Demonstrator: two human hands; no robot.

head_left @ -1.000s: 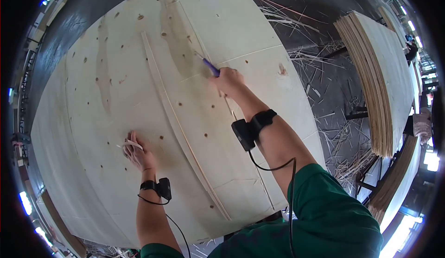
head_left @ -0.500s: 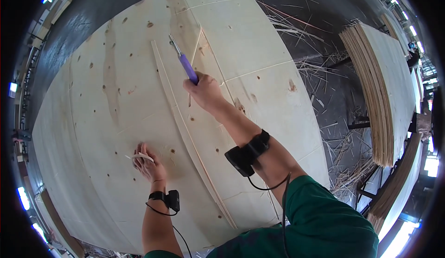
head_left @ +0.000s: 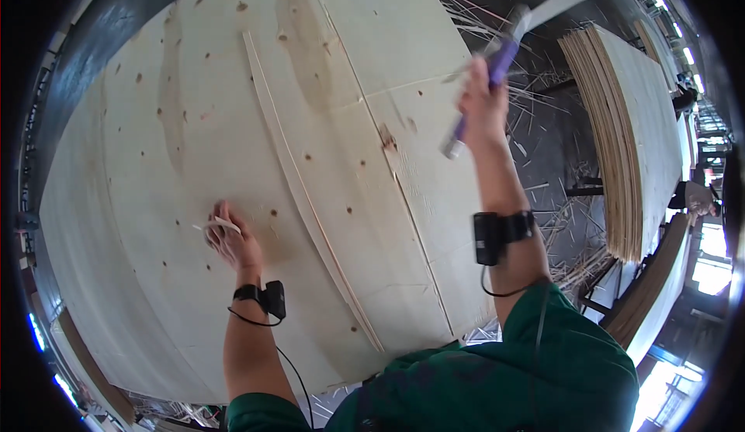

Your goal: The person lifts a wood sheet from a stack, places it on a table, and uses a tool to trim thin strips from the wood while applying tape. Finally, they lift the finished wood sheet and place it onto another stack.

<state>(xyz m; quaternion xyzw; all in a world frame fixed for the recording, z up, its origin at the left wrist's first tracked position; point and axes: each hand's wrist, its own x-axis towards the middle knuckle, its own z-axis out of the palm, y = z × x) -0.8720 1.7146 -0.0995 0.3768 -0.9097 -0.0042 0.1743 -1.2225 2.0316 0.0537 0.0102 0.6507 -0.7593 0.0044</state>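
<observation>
My right hand (head_left: 485, 106) is raised over the right edge of a large pale wood veneer sheet (head_left: 341, 222). It grips a purple-handled knife (head_left: 503, 61), blurred by motion. From the knife's metal tip a pale curved strip (head_left: 570, 1) reaches out to the right; the blur hides how it is attached. My left hand (head_left: 235, 238) rests on the sheet at the left, fingers partly curled, with a narrow whitish strip (head_left: 221, 223) between them. To the right of that hand lies a long thin wood strip (head_left: 299, 188), lengthwise on the sheet.
A seam (head_left: 403, 195) runs lengthwise through the sheet. Beyond its right edge, wood slivers (head_left: 543, 149) litter the dark floor. A tall stack of veneer sheets (head_left: 621, 137) stands at the right, with another stack (head_left: 660, 277) nearer. A person (head_left: 694, 198) is at the far right.
My right hand has swung right with the knife, from the middle of the sheet to its right edge. A pale sliver by the seam is gone from there. My left hand keeps its place.
</observation>
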